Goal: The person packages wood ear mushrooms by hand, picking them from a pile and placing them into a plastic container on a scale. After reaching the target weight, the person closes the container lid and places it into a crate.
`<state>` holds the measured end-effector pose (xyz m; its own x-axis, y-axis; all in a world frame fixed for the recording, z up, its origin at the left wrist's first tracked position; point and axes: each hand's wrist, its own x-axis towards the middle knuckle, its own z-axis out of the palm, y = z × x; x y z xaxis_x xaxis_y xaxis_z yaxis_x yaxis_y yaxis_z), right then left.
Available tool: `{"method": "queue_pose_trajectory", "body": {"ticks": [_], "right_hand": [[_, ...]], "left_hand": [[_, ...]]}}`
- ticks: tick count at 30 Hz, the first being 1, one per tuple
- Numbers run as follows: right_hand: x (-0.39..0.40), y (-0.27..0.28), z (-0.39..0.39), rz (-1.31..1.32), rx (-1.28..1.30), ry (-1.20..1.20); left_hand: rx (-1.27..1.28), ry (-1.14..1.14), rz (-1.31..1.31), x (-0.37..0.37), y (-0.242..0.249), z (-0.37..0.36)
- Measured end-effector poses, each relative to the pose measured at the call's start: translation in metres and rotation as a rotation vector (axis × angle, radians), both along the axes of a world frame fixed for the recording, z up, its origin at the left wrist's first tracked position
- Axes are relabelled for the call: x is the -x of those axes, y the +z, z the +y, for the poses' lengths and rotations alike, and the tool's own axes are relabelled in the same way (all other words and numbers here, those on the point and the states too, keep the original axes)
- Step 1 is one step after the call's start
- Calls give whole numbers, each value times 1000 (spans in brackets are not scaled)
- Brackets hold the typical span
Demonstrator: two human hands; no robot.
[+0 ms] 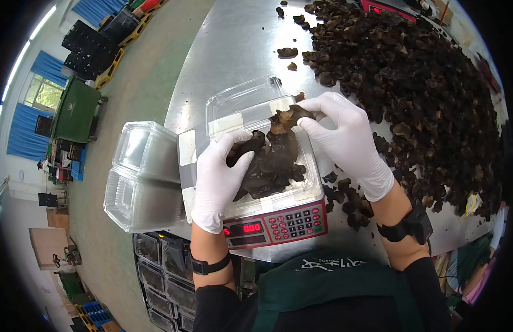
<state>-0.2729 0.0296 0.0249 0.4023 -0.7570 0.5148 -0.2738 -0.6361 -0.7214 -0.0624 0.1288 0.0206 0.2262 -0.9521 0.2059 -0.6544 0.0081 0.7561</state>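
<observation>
The wood ear mushrooms (pixel 267 169) are dark brown, floppy and wavy, with a wet shine. They lie in one clear box (pixel 307 172) on one scale (pixel 267 228) with a red front that reads 0.00. The box has one clear lid (pixel 226 101), open on its far side. The bunch is too tangled to count.

Two stacks of clear boxes (pixel 137 166) stand left of the scale. One big mushroom pile (pixel 411 105) is on the shiny tabletop (pixel 212 61), to the right.

Both hands wear white gloves. The left grip (pixel 215 174) curls finger and thumb around a dark piece (pixel 246 148) at the bunch's left edge. The right grip (pixel 345 124) pinches a lighter brown piece (pixel 289 117) at the bunch's far right. The rest of the bunch lies between the two grips and nearer the person.
</observation>
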Motion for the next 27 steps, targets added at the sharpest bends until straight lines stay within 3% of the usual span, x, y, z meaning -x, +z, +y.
{"method": "queue_pose_trajectory", "body": {"ticks": [6,14,19,21,25,27], "right_hand": [[-3,-23,15,159,158,78],[-8,-24,19,135,218,126],[-16,-25,19,53,205,118],[-16,-29,17,253,211,188],[-14,-14,17,298,187,206],[-22,-10,16,206,180,168]], "left_hand": [[33,148,49,-8,-8,1],[140,213,486,-12,-3,4],[231,269,497,-17,2,7],[266,284,446,-18,5,9],[259,313,493,-19,3,11],[282,313,363,-21,-3,11]]}}
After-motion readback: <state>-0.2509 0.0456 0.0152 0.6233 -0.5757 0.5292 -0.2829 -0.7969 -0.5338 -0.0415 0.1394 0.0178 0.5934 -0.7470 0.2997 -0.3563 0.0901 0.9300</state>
